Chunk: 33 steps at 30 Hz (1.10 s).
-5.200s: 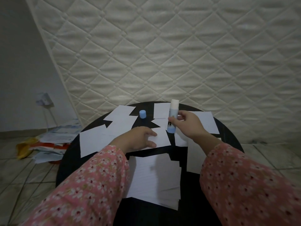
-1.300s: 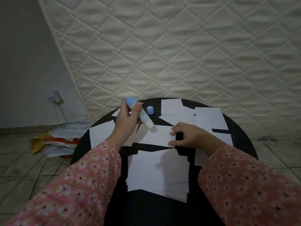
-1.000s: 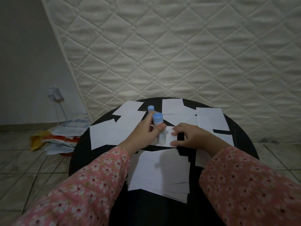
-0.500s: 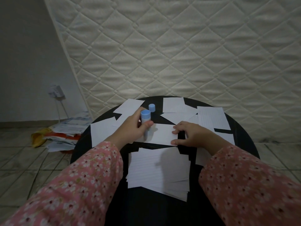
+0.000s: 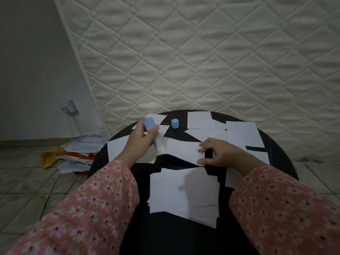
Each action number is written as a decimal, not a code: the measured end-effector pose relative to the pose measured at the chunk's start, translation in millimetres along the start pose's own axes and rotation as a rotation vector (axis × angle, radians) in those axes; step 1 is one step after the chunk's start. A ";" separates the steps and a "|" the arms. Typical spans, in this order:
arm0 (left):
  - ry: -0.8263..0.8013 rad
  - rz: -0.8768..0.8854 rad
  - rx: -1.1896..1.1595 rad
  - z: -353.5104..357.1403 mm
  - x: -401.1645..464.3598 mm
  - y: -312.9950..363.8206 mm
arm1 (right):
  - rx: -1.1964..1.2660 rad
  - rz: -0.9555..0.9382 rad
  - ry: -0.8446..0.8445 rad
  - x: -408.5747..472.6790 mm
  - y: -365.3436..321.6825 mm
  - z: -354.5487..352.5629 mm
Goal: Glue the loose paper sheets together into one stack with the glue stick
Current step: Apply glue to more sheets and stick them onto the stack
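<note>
Glue is going onto a single sheet (image 5: 184, 150) lying at the centre of the frame, on the round black table (image 5: 276, 144). The left hand (image 5: 139, 142) is curling its fingers round the glue stick (image 5: 155, 136), which is tilting with its blue base up and its tip down at the sheet's left end; the stick is blurred, so whether the tip is actually touching the paper is hard to tell. The right hand (image 5: 219, 152) is pinning the sheet's right end, fingers bent over the edge and thumb at the lower corner. The stick's blue cap (image 5: 175, 123) is standing on its own just above the sheet, toward the upper middle of the table. Below the sheet, in the lower middle of the frame, a fanned stack (image 5: 184, 194) of lined sheets is waiting, and more loose sheets (image 5: 241, 134) are lying scattered across the upper right and left of the table.

This looks like the spreading step. Judging from the layout, the next move is calling for the glued sheet to be lifted, turned or squared over the stack, and pressed flat while the glue is wet, with edges lined up.
</note>
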<state>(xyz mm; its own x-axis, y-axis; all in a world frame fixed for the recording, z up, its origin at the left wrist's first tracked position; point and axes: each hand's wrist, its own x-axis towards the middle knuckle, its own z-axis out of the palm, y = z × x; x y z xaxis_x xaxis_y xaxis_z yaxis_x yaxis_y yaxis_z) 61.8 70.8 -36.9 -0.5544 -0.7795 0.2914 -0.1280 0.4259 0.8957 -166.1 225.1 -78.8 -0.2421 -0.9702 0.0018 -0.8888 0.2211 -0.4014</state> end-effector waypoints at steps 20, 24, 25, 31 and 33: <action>-0.211 0.066 0.296 85.6 12.0 22.8 | -0.039 -0.033 -0.004 -11.0 -3.7 -1.9; -0.230 0.085 0.357 93.3 17.2 18.3 | -0.051 -0.052 0.008 -8.3 -0.6 0.5; -0.231 0.094 0.365 93.6 18.9 17.0 | -0.053 -0.051 0.008 -7.7 -0.5 0.5; -0.141 0.165 0.241 96.9 28.3 16.4 | -0.034 -0.030 0.011 -5.0 -1.2 0.9; -0.078 0.187 0.190 100.8 28.0 17.7 | -0.039 -0.018 -0.003 -3.6 -1.7 0.3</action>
<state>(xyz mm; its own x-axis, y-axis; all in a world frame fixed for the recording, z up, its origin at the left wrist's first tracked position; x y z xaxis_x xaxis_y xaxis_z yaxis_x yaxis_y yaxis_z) -38.9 102.8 -46.7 -0.6439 -0.6443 0.4126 -0.1654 0.6438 0.7471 -163.6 228.2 -78.5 -0.2248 -0.9744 0.0057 -0.9077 0.2072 -0.3649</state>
